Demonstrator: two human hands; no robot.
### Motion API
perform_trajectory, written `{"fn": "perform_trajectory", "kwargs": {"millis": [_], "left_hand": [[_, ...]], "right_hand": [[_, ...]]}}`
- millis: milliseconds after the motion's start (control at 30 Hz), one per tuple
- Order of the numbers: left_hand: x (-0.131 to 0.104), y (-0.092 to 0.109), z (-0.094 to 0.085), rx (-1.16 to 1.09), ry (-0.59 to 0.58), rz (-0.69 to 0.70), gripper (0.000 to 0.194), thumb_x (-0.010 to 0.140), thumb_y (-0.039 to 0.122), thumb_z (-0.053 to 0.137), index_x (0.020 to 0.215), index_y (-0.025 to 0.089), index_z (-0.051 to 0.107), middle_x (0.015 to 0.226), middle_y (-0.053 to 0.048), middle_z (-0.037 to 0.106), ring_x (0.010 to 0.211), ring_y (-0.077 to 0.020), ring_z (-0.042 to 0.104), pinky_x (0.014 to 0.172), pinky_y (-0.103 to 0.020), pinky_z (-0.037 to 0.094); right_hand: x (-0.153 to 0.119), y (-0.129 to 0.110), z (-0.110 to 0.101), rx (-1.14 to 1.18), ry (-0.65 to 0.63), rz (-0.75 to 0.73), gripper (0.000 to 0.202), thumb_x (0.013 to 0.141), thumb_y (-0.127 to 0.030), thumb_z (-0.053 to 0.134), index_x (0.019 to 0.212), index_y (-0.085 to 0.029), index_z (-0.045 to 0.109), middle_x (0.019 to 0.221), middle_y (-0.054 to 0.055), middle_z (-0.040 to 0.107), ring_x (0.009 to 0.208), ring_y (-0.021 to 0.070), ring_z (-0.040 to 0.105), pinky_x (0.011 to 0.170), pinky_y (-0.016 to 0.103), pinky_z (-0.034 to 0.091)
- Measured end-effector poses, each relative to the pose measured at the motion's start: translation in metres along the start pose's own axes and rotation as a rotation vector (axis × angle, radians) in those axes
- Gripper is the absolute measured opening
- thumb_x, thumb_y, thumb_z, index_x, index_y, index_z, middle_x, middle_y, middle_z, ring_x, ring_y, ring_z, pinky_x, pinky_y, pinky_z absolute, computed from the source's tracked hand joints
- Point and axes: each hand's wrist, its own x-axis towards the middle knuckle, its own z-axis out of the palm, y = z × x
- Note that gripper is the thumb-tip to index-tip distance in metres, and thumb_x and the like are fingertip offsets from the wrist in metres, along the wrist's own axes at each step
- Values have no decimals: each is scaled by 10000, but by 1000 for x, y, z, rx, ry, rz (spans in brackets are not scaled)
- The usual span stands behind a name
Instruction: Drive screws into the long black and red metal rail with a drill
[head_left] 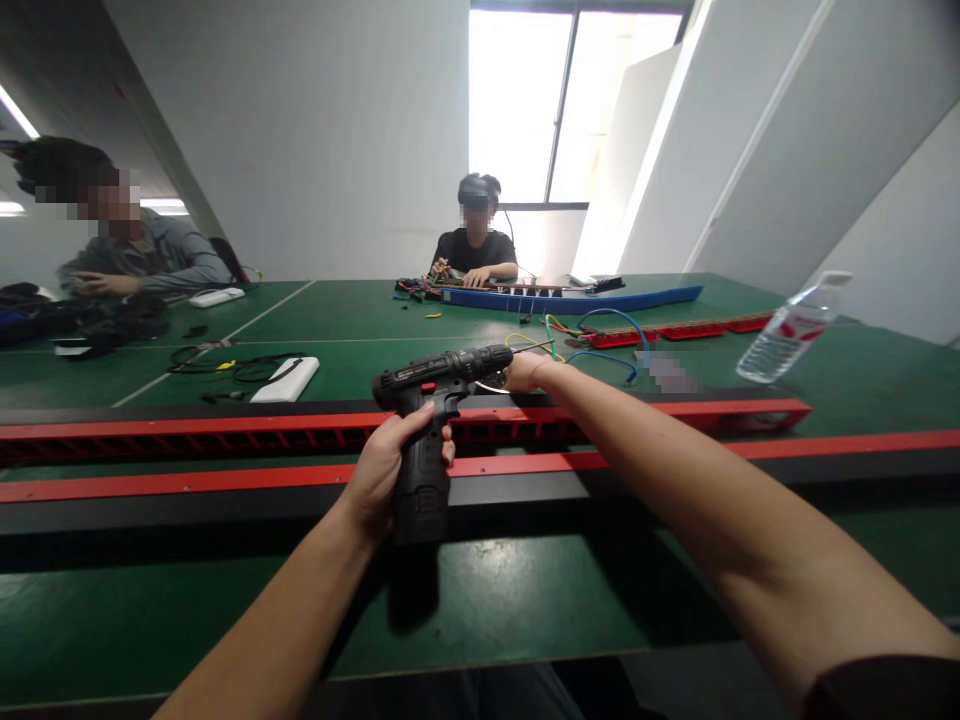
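My left hand [381, 462] is wrapped around the grip of a black cordless drill [421, 470]. Its chuck and thin bit point to the right and slightly up. Past the chuck, my right hand [531, 371] reaches over two long red-and-black rails; its fingers are mostly hidden behind the drill, near small dark items I cannot make out. The far rail [187, 430] and the near rail [510, 463] lie side by side across the table, with the drill held above them.
On the green table [480, 600] a clear water bottle [793, 330] stands at right. Coloured cables [637, 325], red strips [675, 332] and a long blue piece [570, 300] lie further back. A white box [287, 380] sits left. Two people [476, 245] sit across the table.
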Motion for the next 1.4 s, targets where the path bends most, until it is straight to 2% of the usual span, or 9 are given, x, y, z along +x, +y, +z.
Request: {"fn": "perform_trajectory", "kwargs": {"millis": [167,333,567,800,1033,1133,1200,1300,1400], "left_hand": [[-3,1,1,-2,33,-1,196,961,252,584,861,98,652,751,-63,636,555,-119,626,491,-212,544],[-5,2,5,-6,35,-22,195,978,255,556,883,109,644,698,-53,625,524,-117,611,465,-201,516],[-5,1,4,28,2,24,185,957,246,587,856,104,650,684,-59,635,533,-131,627,481,-218,530],[-6,-1,1,45,-36,84,131,905,233,663,884,103,662,718,-64,660,548,-137,634,477,-223,532],[-7,1,-1,90,-47,118,192,904,266,672,837,86,683,704,-87,676,574,-150,654,507,-229,553],[-9,3,-4,136,-12,185,162,881,235,700,836,81,679,732,-91,689,573,-152,661,504,-226,549],[-12,6,-7,148,7,207,133,853,212,725,862,89,676,745,-85,694,575,-156,664,506,-231,551],[-18,9,-13,173,28,185,157,833,227,746,887,92,686,749,-86,697,586,-161,665,514,-237,558],[-24,13,-20,199,50,154,184,819,254,761,867,92,689,736,-88,690,588,-163,658,512,-238,555]], "right_hand": [[-8,-4,-1,4,11,54,401,787,-374,716,1173,-270,742,1082,114,767,996,317,706,850,386,529],[-13,-2,-2,12,58,58,357,850,-421,663,1134,-221,744,1152,139,747,1017,304,694,845,349,515],[-12,6,-1,47,130,31,301,877,-409,630,1035,-180,746,1043,140,750,900,248,678,771,282,474],[-23,15,0,195,222,13,157,796,-325,670,817,-189,745,837,82,741,766,219,643,650,267,417],[-37,15,-7,329,308,40,265,896,-311,546,835,-149,747,786,79,713,690,180,592,620,272,384],[-49,14,-10,400,333,21,302,932,-318,514,872,-145,753,767,60,697,671,161,571,613,266,381],[-62,11,-9,545,334,-38,292,928,-337,546,895,-140,758,769,52,693,666,152,565,612,261,390],[-90,3,-8,815,328,-133,268,895,-364,622,873,-133,756,780,57,696,673,155,572,617,264,411],[-121,-8,-6,951,290,-137,315,916,-425,598,815,-154,721,740,47,668,632,146,553,575,261,404]]}}
